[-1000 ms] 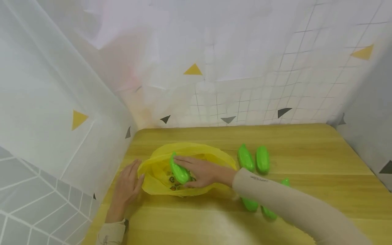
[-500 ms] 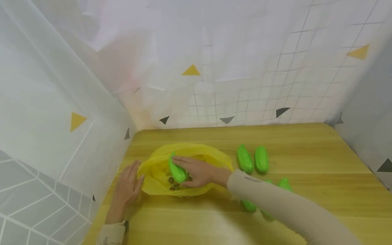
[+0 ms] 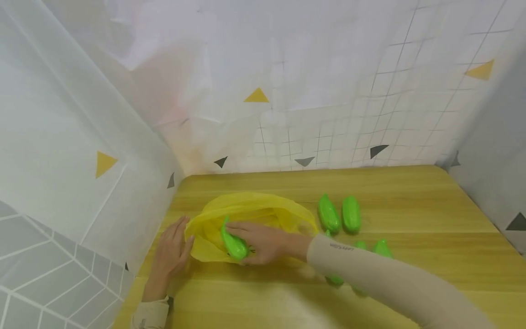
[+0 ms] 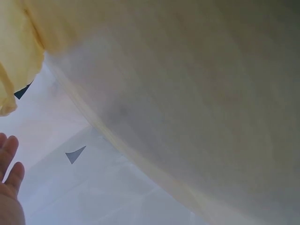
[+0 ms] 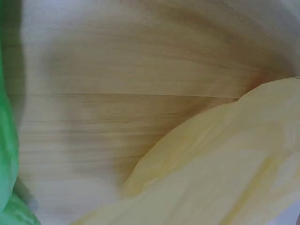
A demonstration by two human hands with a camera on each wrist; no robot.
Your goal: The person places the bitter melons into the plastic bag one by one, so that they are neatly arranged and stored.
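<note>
My right hand point(image 3: 263, 243) holds a glossy green squash-shaped toy vegetable point(image 3: 235, 244), thumb on the near side and fingers on the far side. Both are in the mouth of a yellow plastic bag point(image 3: 246, 201) lying on the table. At the bag's left edge, my left hand point(image 3: 169, 251) stands with its fingers extended, apparently gripping nothing. In the left wrist view, a gap shows between the left fingers point(image 4: 14, 176) and the bag point(image 4: 21, 56). The right wrist view has the bag's outside point(image 5: 211, 168) and part of another green vegetable point(image 5: 7, 154); the right hand is out of it.
Right of the bag lie several more green vegetables, among them two at the back, one point(image 3: 328, 214) beside another point(image 3: 351, 214). My right sleeve point(image 3: 382, 274) partly covers the nearer ones. The wooden table point(image 3: 444, 214) meets a patterned white wall covering point(image 3: 328, 109) behind and at left.
My right hand and the green vegetable have moved slightly toward me and lower in the bag's mouth. My left hand has stayed by the bag's left edge.
</note>
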